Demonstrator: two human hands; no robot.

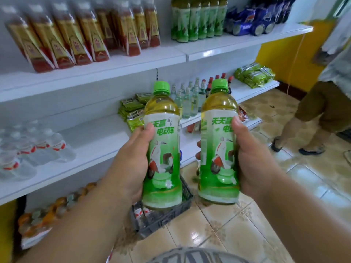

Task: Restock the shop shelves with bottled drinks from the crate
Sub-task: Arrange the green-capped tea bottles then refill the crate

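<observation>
Two green-capped tea bottles held upright, side by side, above a grey crate [161, 221] on the tiled floor [228, 234]. Head view: left hand [131, 164] grips the left tea bottle [161, 149], thumb on its label; right hand [252, 160] grips the right tea bottle [218, 145], fingers curled round it. White shelves [114, 67] behind carry red-labelled bottles [62, 40], matching green tea bottles [197, 18] and water bottles [28, 149]; a second person [322, 111] stands at right

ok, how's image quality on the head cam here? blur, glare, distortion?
Head view: both held bottles are sharp; the red-labelled bottles top left and water bottles smear with blur; shelf edges bow from the wide lens; window glare streaks the floor tiles.
</observation>
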